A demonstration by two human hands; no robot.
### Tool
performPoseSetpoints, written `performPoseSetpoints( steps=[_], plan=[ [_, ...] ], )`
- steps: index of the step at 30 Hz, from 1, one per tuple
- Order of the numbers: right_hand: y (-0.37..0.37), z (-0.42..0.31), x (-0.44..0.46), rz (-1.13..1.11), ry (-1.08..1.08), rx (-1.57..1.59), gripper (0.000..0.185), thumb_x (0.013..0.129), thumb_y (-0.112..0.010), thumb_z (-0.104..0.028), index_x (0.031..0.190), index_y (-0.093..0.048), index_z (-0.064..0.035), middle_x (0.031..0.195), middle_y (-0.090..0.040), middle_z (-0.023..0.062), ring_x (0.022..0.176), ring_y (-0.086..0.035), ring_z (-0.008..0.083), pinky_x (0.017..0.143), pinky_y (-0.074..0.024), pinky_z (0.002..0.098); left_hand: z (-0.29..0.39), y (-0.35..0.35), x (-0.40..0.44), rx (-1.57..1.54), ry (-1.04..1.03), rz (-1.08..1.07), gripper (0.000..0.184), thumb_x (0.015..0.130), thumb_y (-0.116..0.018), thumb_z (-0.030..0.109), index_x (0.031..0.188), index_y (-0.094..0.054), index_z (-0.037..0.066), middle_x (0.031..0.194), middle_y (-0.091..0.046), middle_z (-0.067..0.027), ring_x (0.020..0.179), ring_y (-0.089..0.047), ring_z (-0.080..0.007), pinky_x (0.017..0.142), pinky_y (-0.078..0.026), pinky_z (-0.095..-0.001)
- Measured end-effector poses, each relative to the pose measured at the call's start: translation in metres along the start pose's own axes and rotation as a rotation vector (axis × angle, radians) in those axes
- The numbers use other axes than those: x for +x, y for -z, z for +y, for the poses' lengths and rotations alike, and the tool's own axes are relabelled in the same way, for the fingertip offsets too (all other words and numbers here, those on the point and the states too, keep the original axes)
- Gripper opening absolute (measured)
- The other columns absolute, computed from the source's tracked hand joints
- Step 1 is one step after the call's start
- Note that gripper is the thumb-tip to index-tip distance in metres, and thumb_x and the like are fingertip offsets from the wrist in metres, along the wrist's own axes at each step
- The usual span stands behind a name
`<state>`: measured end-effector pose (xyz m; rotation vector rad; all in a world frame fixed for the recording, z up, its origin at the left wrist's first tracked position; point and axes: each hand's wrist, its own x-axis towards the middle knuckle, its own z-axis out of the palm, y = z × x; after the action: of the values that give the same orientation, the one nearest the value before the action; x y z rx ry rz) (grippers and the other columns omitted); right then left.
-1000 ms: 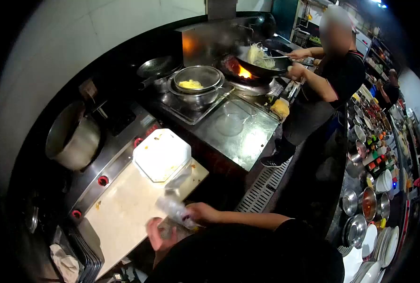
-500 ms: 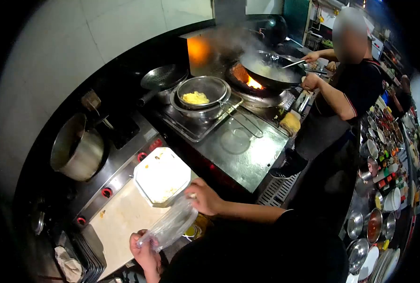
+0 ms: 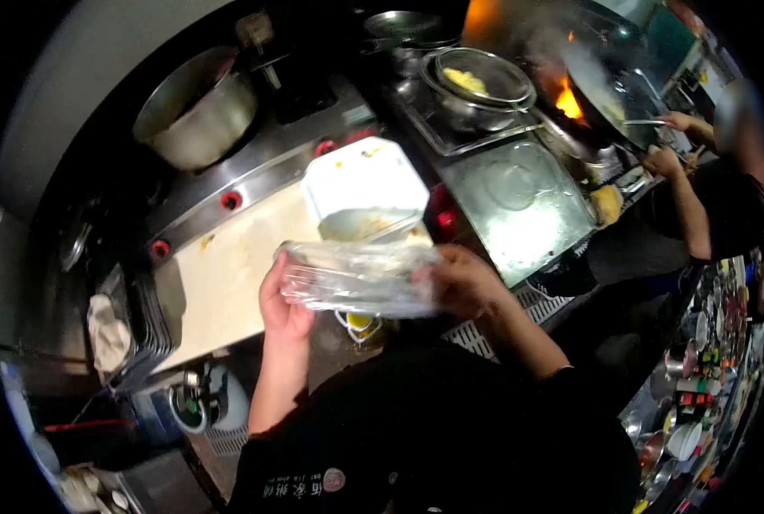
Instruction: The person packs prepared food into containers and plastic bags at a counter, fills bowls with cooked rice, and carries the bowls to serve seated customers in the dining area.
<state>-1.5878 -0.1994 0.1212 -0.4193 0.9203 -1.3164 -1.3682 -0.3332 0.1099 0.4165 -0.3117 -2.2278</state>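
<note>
A clear plastic bag (image 3: 360,278) is stretched out sideways in front of me. My left hand (image 3: 287,300) pinches its left end, thumb upright. At the other end my right hand (image 3: 467,281) grips the plastic; its fingers are partly blurred. Just beyond the bag stands a white angular tub (image 3: 356,176) with food scraps on its surface. The tub rests on a cream board (image 3: 236,265), and the bag overlaps the view of its near edge.
A large pot (image 3: 197,116) stands at the far left. Yellow food lies in a strainer (image 3: 485,73) over a bowl. At right, a co-worker (image 3: 690,188) handles a wok (image 3: 600,90) over an open flame (image 3: 568,100). Stacked black trays (image 3: 152,317) sit lower left.
The bag has gone from hanging slanted to stretched level, and both hands have risen in view. My head view has shifted. The co-worker's wok is now tilted more steeply.
</note>
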Motion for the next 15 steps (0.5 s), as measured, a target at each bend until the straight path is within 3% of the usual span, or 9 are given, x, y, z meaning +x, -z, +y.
performPoseSetpoints(
  steps=[1, 2, 3, 5, 7, 10, 11, 13, 15],
  plan=[
    [0.007, 0.0, 0.007, -0.117, 0.124, -0.027, 0.024, 0.087, -0.053, -0.022, 0.098, -0.055, -0.0009, 0.066, -0.052, 0.0011, 0.058, -0.05, 0.0063, 0.051, -0.0451, 0.0248, 0.003, -0.007, -0.006, -0.056, 0.061, -0.117, 0.012, 0.089, -0.049, 0.014, 0.088, -0.056, 0.005, 0.075, -0.06, -0.0051, 0.066, -0.059, -0.0154, 0.058, -0.052, -0.0293],
    [0.008, -0.003, 0.01, -0.122, 0.21, 0.079, 0.023, 0.088, -0.052, -0.021, 0.097, -0.055, -0.0009, 0.066, -0.052, 0.0011, 0.058, -0.051, 0.0064, 0.049, -0.0433, 0.0228, 0.0, -0.02, -0.013, 0.021, -0.02, 0.197, 0.017, 0.087, -0.05, 0.016, 0.092, -0.057, 0.002, 0.079, -0.061, -0.0107, 0.069, -0.062, -0.0198, 0.058, -0.054, -0.0313],
    [0.003, -0.009, 0.011, -0.12, 0.3, 0.186, 0.022, 0.088, -0.051, -0.02, 0.096, -0.056, -0.001, 0.066, -0.052, 0.0011, 0.058, -0.051, 0.0065, 0.047, -0.0415, 0.0209, 0.002, -0.014, -0.016, 0.02, -0.021, 0.194, 0.017, 0.087, -0.05, 0.016, 0.092, -0.057, 0.002, 0.079, -0.061, -0.0107, 0.069, -0.062, -0.0198, 0.058, -0.054, -0.0313],
    [-0.009, -0.02, 0.006, -0.097, 0.318, 0.182, 0.021, 0.089, -0.049, -0.019, 0.099, -0.057, -0.0009, 0.067, -0.054, 0.0019, 0.056, -0.048, 0.0058, 0.043, -0.0356, 0.018, -0.004, 0.017, -0.024, 0.007, 0.276, 0.045, 0.033, 0.086, -0.045, 0.02, 0.104, -0.054, -0.005, 0.093, -0.062, -0.0195, 0.076, -0.064, -0.0263, 0.061, -0.055, -0.0354],
    [-0.025, -0.027, 0.0, -0.011, 0.34, 0.061, 0.026, 0.09, -0.048, -0.019, 0.105, -0.057, -0.0005, 0.073, -0.058, 0.0039, 0.053, -0.045, 0.0056, 0.042, -0.0338, 0.018, -0.013, 0.06, -0.02, 0.007, 0.49, -0.16, 0.04, 0.084, -0.041, 0.021, 0.106, -0.051, -0.011, 0.09, -0.06, -0.0267, 0.052, -0.059, -0.0248, 0.04, -0.05, -0.0285],
    [-0.031, -0.033, 0.004, -0.009, 0.324, -0.087, 0.029, 0.09, -0.048, -0.022, 0.11, -0.057, -0.0022, 0.081, -0.062, 0.0057, 0.05, -0.045, 0.0058, 0.042, -0.035, 0.0184, -0.006, 0.064, -0.021, 0.01, 0.536, -0.513, 0.046, 0.085, -0.047, 0.033, 0.102, -0.052, -0.009, 0.082, -0.059, -0.0218, 0.044, -0.052, -0.0218, 0.036, -0.044, -0.0284],
    [-0.029, -0.036, 0.003, -0.071, 0.283, -0.22, 0.029, 0.091, -0.049, -0.022, 0.109, -0.059, -0.0029, 0.082, -0.063, 0.0057, 0.051, -0.046, 0.0059, 0.043, -0.0365, 0.0188, -0.008, 0.055, -0.018, -0.191, 0.581, -0.676, 0.048, 0.084, -0.05, 0.038, 0.1, -0.052, -0.008, 0.08, -0.058, -0.0193, 0.043, -0.05, -0.0216, 0.034, -0.043, -0.0284],
    [-0.028, -0.035, 0.003, 0.063, 0.153, -0.647, 0.028, 0.089, -0.054, -0.027, 0.099, -0.064, -0.0034, 0.081, -0.064, 0.006, 0.054, -0.05, 0.0069, 0.046, -0.0393, 0.0212, 0.01, 0.05, -0.029, 0.109, 0.355, -0.599, 0.036, 0.077, -0.059, 0.026, 0.094, -0.054, -0.005, 0.074, -0.058, -0.0157, 0.05, -0.052, -0.0215, 0.041, -0.043, -0.0304],
    [-0.006, -0.023, 0.005, 0.001, 0.304, -0.705, 0.028, 0.086, -0.058, -0.029, 0.097, -0.065, -0.0037, 0.078, -0.064, 0.0069, 0.061, -0.055, 0.0109, 0.053, -0.0448, 0.0245, 0.019, 0.048, -0.034, 0.414, 0.101, -0.45, 0.029, 0.07, -0.069, 0.014, 0.089, -0.055, -0.002, 0.068, -0.057, -0.0121, 0.058, -0.055, -0.0215, 0.047, -0.043, -0.0324]
  ],
)
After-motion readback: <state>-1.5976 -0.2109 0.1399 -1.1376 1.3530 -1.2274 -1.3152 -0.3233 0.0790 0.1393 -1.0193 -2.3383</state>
